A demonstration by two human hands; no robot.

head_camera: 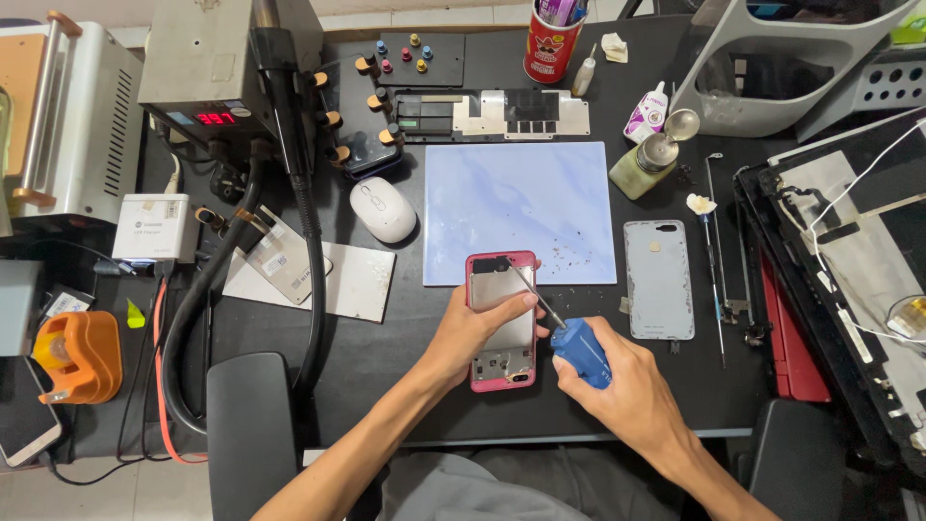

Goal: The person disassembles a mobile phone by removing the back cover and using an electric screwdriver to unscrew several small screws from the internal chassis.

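Here we are cataloguing the bench, starting from the opened phone: pink-red frame, back removed, inner metal plate showing, lying at the near edge of the black mat with its top end overlapping the pale blue work tile.

- Left hand: we are pressing it down on the phone, fingers wrapped over the left edge, thumb lying across the plate.
- Right hand: we are clenching its fingers round the blue handle of a screwdriver, whose thin shaft is slanting up and left, tip touching the phone's upper part near the camera end.
- Step, as we are judging it: a screw in the upper plate is being worked; the next move is calling for a steady, square tip and a firm hold on the frame.
- Just right of the phone: a grey back cover, lying flat.
- Beyond it: a long thin tool and a pump bottle.
- Left of the tile: a white mouse.
- Far left: a hot-air station, its red display lit, its black hose looping down.
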